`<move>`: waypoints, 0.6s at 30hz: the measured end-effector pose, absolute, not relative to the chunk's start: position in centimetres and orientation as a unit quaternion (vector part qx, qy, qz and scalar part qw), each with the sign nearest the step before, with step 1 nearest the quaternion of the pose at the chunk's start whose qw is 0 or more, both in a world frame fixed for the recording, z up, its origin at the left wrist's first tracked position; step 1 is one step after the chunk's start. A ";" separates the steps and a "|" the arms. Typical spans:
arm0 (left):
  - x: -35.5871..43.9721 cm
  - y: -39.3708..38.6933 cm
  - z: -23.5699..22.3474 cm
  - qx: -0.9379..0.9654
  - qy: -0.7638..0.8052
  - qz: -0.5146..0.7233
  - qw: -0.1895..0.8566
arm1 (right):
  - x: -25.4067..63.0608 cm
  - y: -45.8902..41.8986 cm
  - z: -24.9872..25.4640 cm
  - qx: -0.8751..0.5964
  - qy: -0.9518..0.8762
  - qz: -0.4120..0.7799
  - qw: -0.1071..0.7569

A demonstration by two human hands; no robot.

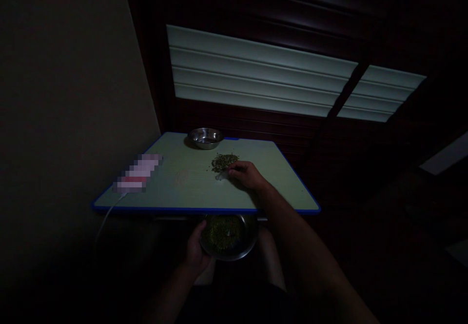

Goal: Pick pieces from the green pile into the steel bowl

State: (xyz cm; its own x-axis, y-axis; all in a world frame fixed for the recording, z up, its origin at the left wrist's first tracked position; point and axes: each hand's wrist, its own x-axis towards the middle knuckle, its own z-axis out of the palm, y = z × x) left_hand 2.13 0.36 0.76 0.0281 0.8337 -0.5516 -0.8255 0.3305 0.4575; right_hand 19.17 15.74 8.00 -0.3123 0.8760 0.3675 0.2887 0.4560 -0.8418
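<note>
My left hand (pixel 195 252) grips the left rim of a steel bowl (pixel 239 255) below the table's front edge. Small greenish grains (pixel 221 233) lie inside it, looking like beans or seeds in the dim light. Above the tabletop, my right hand (pixel 245 174) is closed, with the fingers pinching a small pale, see-through piece (pixel 221 175), whose kind I cannot make out. That piece is at the near edge of a loose heap of the same sort of grains (pixel 224 161), spread on the table.
The pale green table (pixel 190 194) has a blue edge. A second steel bowl (pixel 205 141) stands at its back. On the left lies a blurred-out pinkish device (pixel 141 172) with a white cable (pixel 106 216) hanging over the front edge. Dark slatted panels (pixel 248 126) rise behind the table.
</note>
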 end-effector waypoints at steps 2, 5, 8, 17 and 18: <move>2.1 0.4 0.7 0.007 0.390 0.585 0.711 | 19.2 15.5 8.2 -0.392 -0.726 0.365 0.432; 2.1 0.4 0.5 0.012 0.387 0.588 0.711 | 19.4 15.0 8.5 -0.385 -0.710 0.407 0.426; 2.1 0.4 0.6 0.013 0.382 0.579 0.720 | 19.8 14.5 8.9 -0.382 -0.701 0.438 0.414; 2.3 0.7 0.5 0.020 0.393 0.579 0.714 | 20.2 14.0 9.7 -0.447 -0.642 0.395 0.482; 2.2 0.7 0.5 0.021 0.392 0.577 0.716 | 20.3 14.1 9.8 -0.465 -0.633 0.379 0.490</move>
